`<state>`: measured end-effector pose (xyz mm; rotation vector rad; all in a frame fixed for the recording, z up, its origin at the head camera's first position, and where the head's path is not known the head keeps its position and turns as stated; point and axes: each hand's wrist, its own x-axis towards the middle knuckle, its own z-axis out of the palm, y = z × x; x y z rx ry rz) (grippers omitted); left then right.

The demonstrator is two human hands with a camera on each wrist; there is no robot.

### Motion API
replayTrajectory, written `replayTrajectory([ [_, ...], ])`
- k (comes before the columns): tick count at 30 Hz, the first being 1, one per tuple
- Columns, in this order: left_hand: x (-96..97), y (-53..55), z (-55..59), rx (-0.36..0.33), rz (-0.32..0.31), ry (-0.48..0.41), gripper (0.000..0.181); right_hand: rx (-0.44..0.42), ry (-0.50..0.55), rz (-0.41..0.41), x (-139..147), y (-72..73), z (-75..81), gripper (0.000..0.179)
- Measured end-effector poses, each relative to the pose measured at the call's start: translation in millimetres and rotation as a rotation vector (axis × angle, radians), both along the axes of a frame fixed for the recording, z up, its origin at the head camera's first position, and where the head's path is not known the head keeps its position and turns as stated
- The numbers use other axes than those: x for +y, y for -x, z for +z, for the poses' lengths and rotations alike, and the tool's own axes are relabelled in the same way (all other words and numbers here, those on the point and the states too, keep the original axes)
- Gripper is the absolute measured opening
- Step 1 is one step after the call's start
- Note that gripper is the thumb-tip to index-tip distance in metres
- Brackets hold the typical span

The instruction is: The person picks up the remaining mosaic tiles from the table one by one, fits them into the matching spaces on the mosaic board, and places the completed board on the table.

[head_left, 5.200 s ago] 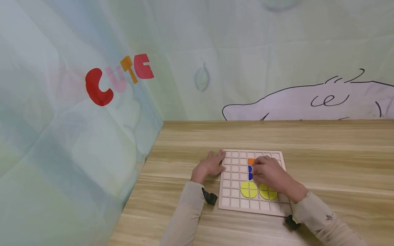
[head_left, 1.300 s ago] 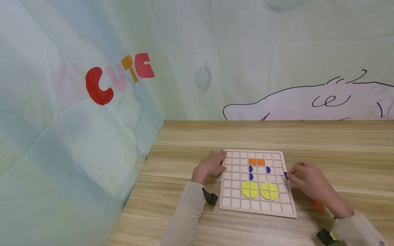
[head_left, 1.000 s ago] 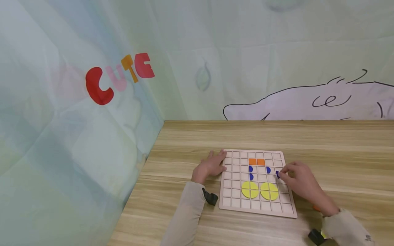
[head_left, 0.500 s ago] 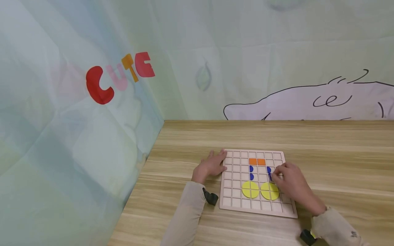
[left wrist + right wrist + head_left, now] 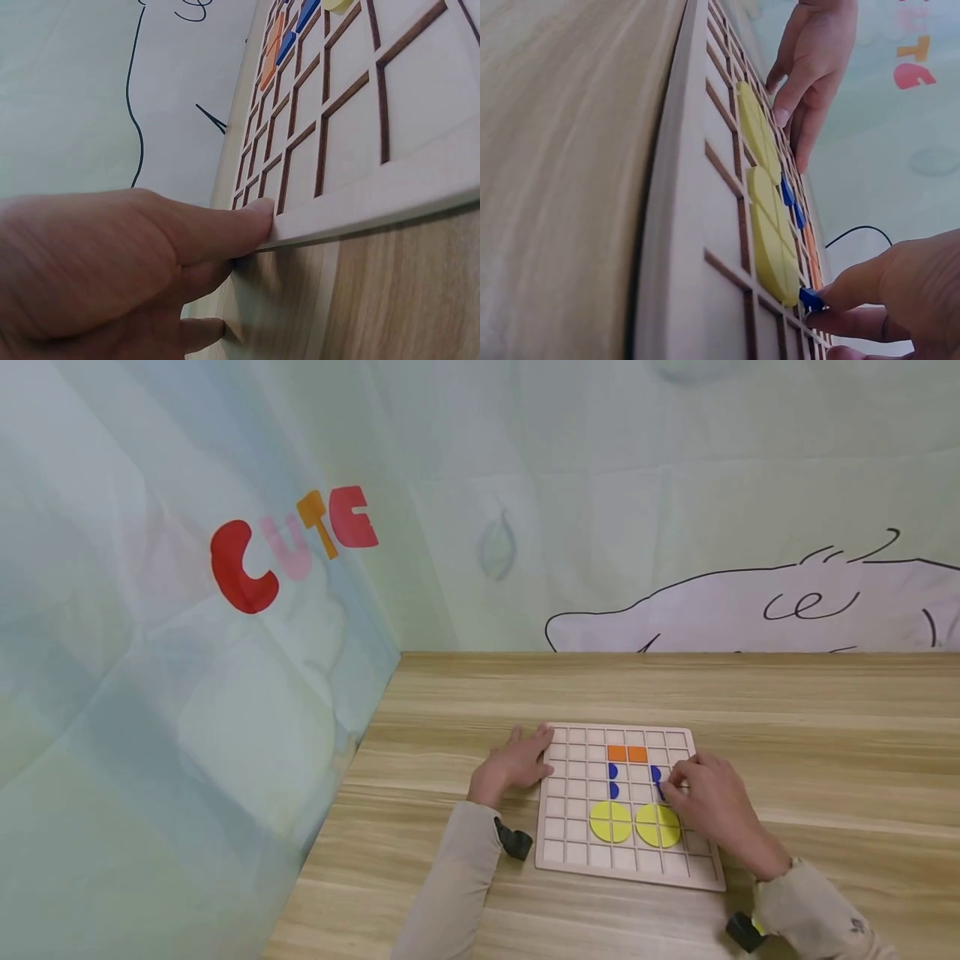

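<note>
A pale wooden grid board (image 5: 576, 853) lies on the table. My left hand (image 5: 510, 768) rests at its left edge, fingers extended and the thumb (image 5: 259, 217) on the rim. My right hand (image 5: 716, 802) pinches a blue half-circle tile (image 5: 811, 298) between thumb and fingertips, over a cell on the right, just below another blue half-circle tile (image 5: 656, 773). Two more blue half-circle tiles, upper (image 5: 612, 772) and lower (image 5: 613, 791), sit in the column to the left. Orange square tiles (image 5: 636, 754) lie above them, and yellow quarter tiles form two circles, left (image 5: 611, 822) and right (image 5: 657, 826), below.
The wood-grain table (image 5: 450, 693) reaches back to a printed cloth wall (image 5: 600, 527), with another cloth wall (image 5: 150, 710) on the left. Black wrist cameras, left (image 5: 513, 839) and right (image 5: 746, 932), are strapped at both sleeves.
My right hand has carried the blue half-circle tile from right of the board leftward to the cell below another. Earlier, it was by the upper tiles. An orange piece on the table is now hidden.
</note>
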<state>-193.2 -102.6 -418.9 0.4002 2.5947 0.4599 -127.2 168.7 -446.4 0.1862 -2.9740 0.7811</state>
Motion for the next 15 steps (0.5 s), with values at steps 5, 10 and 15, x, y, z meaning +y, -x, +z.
replayTrajectory([
  [5, 0.1, 0.1, 0.1, 0.001, 0.001, 0.003, 0.062, -0.009, -0.046, 0.008, -1.9, 0.6, 2.9, 0.015],
  [10, -0.1, 0.2, 0.0, 0.003, 0.0, 0.008, 0.062, -0.033, -0.077, 0.012, -3.5, 2.2, 4.4, 0.014],
  [15, -0.1, 0.2, -0.6, 0.003, -0.004, 0.014, 0.063, -0.054, -0.098, 0.016, -3.8, 2.8, 5.8, 0.015],
])
